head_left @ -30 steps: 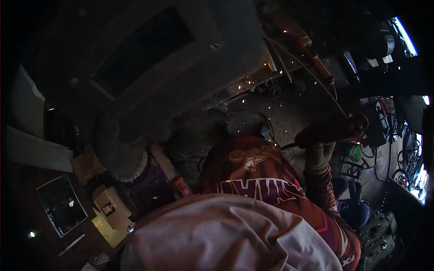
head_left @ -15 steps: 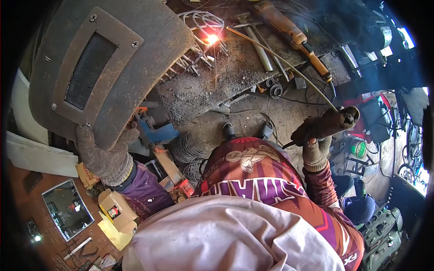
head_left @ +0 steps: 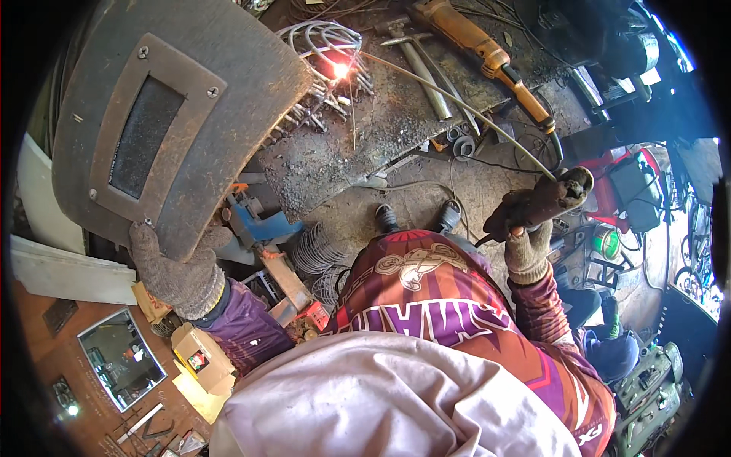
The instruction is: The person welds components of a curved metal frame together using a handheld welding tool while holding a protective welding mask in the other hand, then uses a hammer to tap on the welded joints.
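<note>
My gloved left hand (head_left: 179,270) grips the lower edge of a welding shield (head_left: 251,91), a dark board with a framed rectangular window, held up at the upper left. In my gloved right hand (head_left: 529,251) is a dark electrode holder (head_left: 541,202). A long thin welding rod (head_left: 457,100) runs from it up and left across the bench. At the rod's far end a bright arc (head_left: 340,71) glows against a piece of bent, curved metal bars (head_left: 324,38). Short metal rod pieces (head_left: 308,110) lie just below the arc, partly behind the shield.
On the grimy workbench (head_left: 304,171) lie a hammer (head_left: 422,72) and an orange angle grinder (head_left: 487,49). Coiled wire (head_left: 318,251) and an open cardboard box (head_left: 204,358) are at the lower left. A person in blue (head_left: 613,354) is low on the right, near an engine part (head_left: 651,396).
The arc, bench and shield appear shifted slightly left in the picture. My right hand with the electrode holder sits a little left and higher. The arc looks smaller, with less smoke at upper right.
</note>
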Demonstrator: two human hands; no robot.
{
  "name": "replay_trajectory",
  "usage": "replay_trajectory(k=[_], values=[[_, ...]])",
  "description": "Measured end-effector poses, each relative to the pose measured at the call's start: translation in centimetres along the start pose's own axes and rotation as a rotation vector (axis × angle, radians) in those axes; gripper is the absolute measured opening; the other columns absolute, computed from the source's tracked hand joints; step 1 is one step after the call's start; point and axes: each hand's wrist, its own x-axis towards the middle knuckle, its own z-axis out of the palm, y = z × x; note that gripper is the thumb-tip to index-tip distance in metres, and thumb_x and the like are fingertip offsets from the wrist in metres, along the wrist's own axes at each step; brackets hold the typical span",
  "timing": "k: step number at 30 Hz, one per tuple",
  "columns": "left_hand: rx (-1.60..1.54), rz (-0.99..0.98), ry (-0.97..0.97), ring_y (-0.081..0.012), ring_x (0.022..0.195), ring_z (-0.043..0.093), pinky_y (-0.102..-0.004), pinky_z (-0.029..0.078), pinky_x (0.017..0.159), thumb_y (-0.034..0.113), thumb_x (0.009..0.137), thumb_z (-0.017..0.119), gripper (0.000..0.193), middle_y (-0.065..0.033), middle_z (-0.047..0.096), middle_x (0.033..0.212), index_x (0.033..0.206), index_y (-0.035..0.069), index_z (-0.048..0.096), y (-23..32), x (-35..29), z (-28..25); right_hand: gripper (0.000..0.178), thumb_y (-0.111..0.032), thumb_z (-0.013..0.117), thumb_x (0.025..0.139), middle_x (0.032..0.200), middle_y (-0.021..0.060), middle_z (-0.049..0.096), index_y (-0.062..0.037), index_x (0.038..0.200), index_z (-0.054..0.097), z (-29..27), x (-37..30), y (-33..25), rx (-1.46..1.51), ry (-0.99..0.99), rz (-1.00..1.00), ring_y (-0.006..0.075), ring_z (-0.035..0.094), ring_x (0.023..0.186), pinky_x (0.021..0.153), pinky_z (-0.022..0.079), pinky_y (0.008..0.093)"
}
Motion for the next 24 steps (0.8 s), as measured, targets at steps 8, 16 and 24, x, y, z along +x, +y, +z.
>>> replay_trajectory(k=[8,16,24], values=[[-0.008,0.086,0.033,-0.0315,0.098,0.063,-0.0373,0.056,0.077,0.046,0.056,0.088,0.093,-0.0196,0.058,0.116,0.126,0.000,0.047,0.2,-0.1,1.0,0.074,-0.054,0.078,0.071,0.073,0.0036,0.056,0.0038,0.108,0.051,-0.3,0.9,0.3,0.020,-0.043,0.011,0.0140,0.056,0.065,0.059,0.045,0.0267],[0.033,0.152,0.091,-0.0303,0.096,0.063,-0.0361,0.056,0.076,0.028,0.056,0.092,0.084,-0.0208,0.060,0.114,0.124,0.001,0.049,0.4,0.7,1.1,0.074,-0.055,0.078,0.071,0.073,0.0039,0.056,0.0036,0.108,0.051,-0.2,1.1,0.1,-0.007,-0.044,0.009,0.0136,0.055,0.065,0.059,0.045,0.0272],[0.212,0.138,0.050,-0.0325,0.095,0.065,-0.0375,0.056,0.074,0.068,0.064,0.074,0.099,-0.0195,0.058,0.110,0.129,0.000,0.044,-1.1,-0.1,0.9,0.079,-0.056,0.078,0.070,0.072,0.0054,0.055,0.0037,0.112,0.047,-0.6,1.5,0.2,0.075,-0.003,0.016,0.0153,0.056,0.063,0.057,0.046,0.0272]])
